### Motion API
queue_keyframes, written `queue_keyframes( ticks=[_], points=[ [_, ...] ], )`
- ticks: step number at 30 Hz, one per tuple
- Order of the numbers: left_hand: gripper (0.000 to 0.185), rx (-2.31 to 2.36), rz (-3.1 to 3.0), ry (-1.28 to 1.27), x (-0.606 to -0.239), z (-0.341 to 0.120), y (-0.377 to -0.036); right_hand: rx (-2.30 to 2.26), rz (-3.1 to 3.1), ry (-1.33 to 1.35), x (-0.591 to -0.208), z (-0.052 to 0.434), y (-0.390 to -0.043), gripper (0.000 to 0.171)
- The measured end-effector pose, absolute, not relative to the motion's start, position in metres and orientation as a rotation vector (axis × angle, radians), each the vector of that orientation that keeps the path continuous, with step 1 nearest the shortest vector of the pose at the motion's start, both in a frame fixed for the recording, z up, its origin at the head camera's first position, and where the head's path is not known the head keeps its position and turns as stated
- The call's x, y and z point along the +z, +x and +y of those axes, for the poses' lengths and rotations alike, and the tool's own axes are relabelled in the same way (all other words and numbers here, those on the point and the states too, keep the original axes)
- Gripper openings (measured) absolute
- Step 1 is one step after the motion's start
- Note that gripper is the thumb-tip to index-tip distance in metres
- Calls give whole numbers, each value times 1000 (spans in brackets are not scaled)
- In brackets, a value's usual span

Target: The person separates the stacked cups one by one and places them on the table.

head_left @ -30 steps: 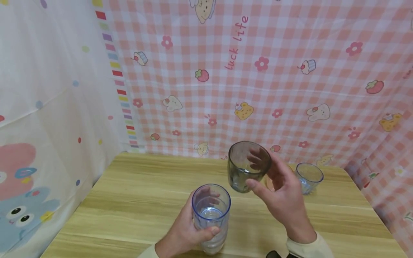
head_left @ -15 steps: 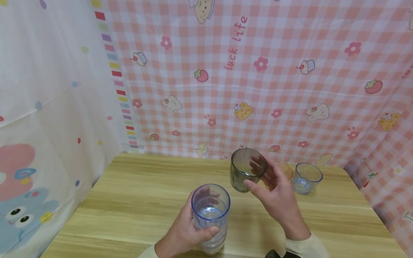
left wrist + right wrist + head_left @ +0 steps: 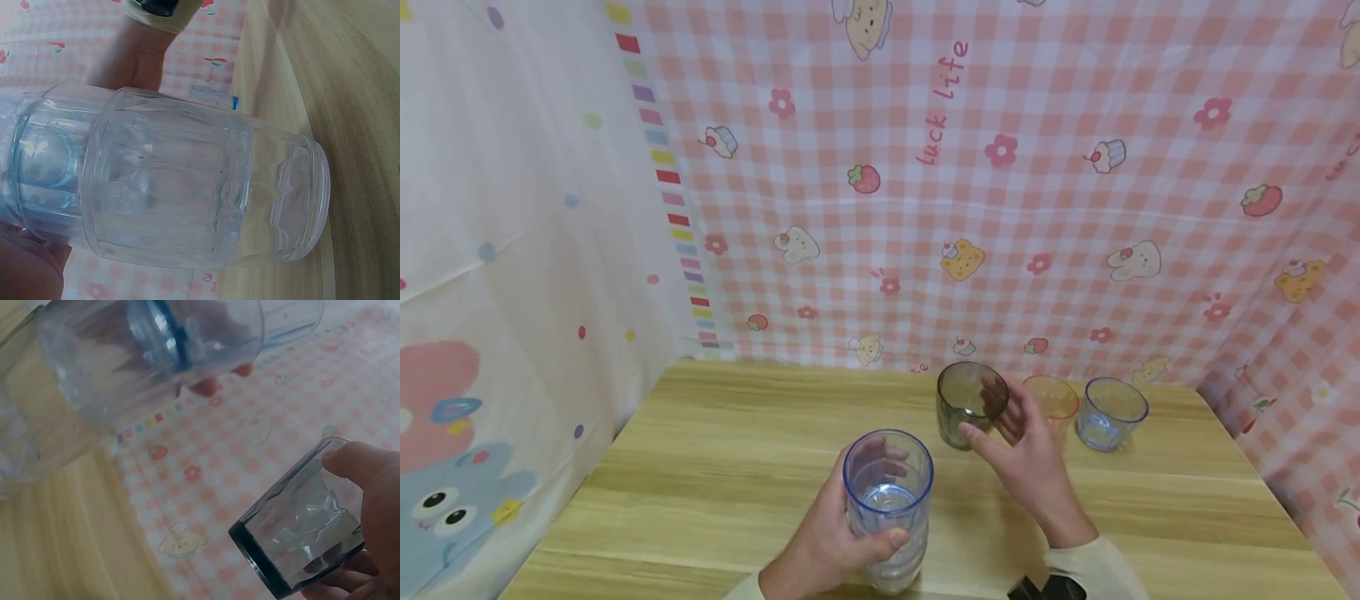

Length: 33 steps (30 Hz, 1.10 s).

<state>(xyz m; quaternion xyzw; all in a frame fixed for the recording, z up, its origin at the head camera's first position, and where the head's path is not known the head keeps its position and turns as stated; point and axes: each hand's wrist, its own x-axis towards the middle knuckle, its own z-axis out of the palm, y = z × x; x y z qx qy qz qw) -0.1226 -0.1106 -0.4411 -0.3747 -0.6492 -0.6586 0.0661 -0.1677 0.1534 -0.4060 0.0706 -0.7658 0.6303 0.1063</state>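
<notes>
My left hand [image 3: 831,542] grips a stack of clear cups [image 3: 169,181] at the front middle of the table, thumb across its near side. The topmost cup of the stack has a blue rim [image 3: 889,433]. In the left wrist view the stack's base lies close over the wood. My right hand [image 3: 1030,467] holds a dark grey see-through cup [image 3: 955,427] farther back, thumb on the near side and fingers behind it. In the right wrist view the thumb [image 3: 359,461] presses on the grey cup's side. The cup is upright, near the table's back edge in the head view.
Right of the grey cup stand a cup with an orange rim [image 3: 1060,404], partly behind my right hand, and a clear cup with a blue rim [image 3: 1108,429]. A pink checked cloth [image 3: 887,208] hangs behind the wooden table [image 3: 700,467], a white patterned one [image 3: 550,275] on the left.
My right hand has lowered the grey cup and moved slightly left, bringing the orange-rimmed cup more into sight. The left hand and its stack stay almost where they were.
</notes>
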Motion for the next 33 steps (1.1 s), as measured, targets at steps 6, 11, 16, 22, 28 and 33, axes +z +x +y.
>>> queue_keyframes(
  ticks=[6, 11, 16, 22, 28, 33],
  points=[
    [86, -1994, -1952, -1137, -441, -110, -122, 1871, -2329, 121, -420, 157, -175, 87],
    [86, -2006, -1950, -1131, -441, -110, -121, 1848, -2354, 119, -430, 159, -180, 85],
    [87, -2007, -1942, -1126, -442, -110, -121, 1864, -2347, 126, -440, 159, -185, 79],
    [87, -2014, -1937, -1131, -443, -110, -122, 1840, -2354, 150, -454, 161, -190, 71],
    [86, -1997, -1933, -1143, -443, -110, -123, 1827, -2385, 148, -465, 162, -194, 74],
    [86, -1994, -1923, -1157, -443, -110, -123, 1832, -2403, 154, -474, 163, -195, 71]
  ],
)
